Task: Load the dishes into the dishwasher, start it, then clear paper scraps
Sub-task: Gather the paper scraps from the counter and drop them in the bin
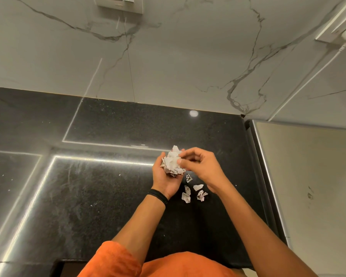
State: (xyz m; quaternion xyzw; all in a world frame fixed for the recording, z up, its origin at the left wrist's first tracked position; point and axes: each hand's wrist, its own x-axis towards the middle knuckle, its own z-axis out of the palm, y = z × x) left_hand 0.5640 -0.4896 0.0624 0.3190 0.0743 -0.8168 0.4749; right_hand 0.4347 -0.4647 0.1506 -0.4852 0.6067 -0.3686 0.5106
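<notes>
Paper scraps gathered in two hands at the centre of the frame, above a black counter.

The paper wad sits in the cupped left hand, whose fingers curl up around it. The right hand is beside it, thumb and fingertips closed on the wad's right edge. A few loose scraps lie on the counter just below, between the wrists. The paper looks light, soft and crushable, and likely to shed bits. Each flat scrap is probably best pinched at a raised, crumpled edge. The wad hides the left fingertips, and I cannot tell whether the right hand pinches a separate piece. No dishwasher is in view.
</notes>
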